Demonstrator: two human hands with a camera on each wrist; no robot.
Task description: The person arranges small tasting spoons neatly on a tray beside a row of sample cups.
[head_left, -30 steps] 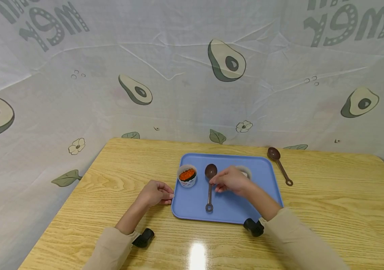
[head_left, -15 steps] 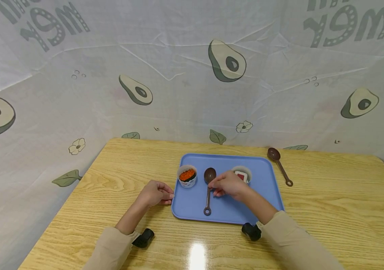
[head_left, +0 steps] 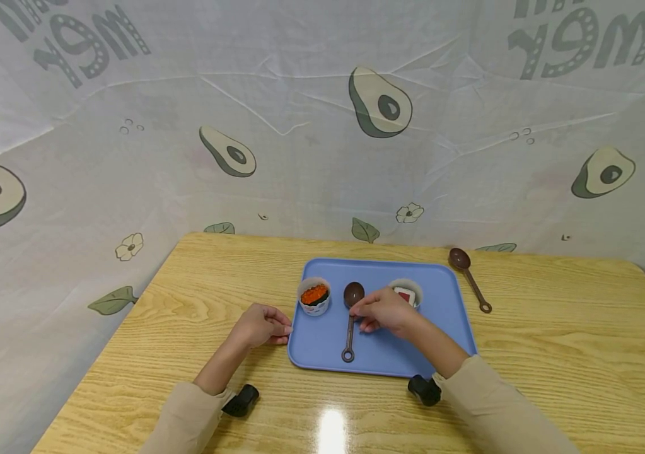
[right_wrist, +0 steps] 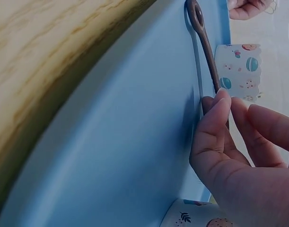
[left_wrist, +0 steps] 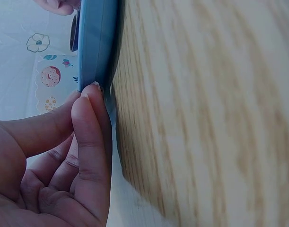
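Observation:
A brown spoon [head_left: 354, 294] lies lengthwise over the middle of the blue tray [head_left: 322, 350], its ringed handle end toward me. My right hand [head_left: 388, 311] pinches its handle just below the bowl; in the right wrist view thumb and fingers meet around the handle [right_wrist: 208, 54], and they hide part of it. At the tray's left edge, my left hand [head_left: 263, 325] holds the rim between thumb and fingertips, seen close in the left wrist view. A patterned paper cup [head_left: 314, 307] with an orange-topped sushi piece [head_left: 314, 294] stands at the tray's left side.
A second cup [head_left: 416, 289] with a white and red piece [head_left: 406, 295] stands on the tray's right, partly behind my right hand. Another brown spoon [head_left: 472, 284] lies on the wooden table [head_left: 560, 353] right of the tray. A printed cloth [head_left: 299, 157] hangs behind.
My right hand has shifted slightly toward me with the spoon, uncovering more of the right cup. During the last half second hardly anything moved. The left hand stays at the tray rim.

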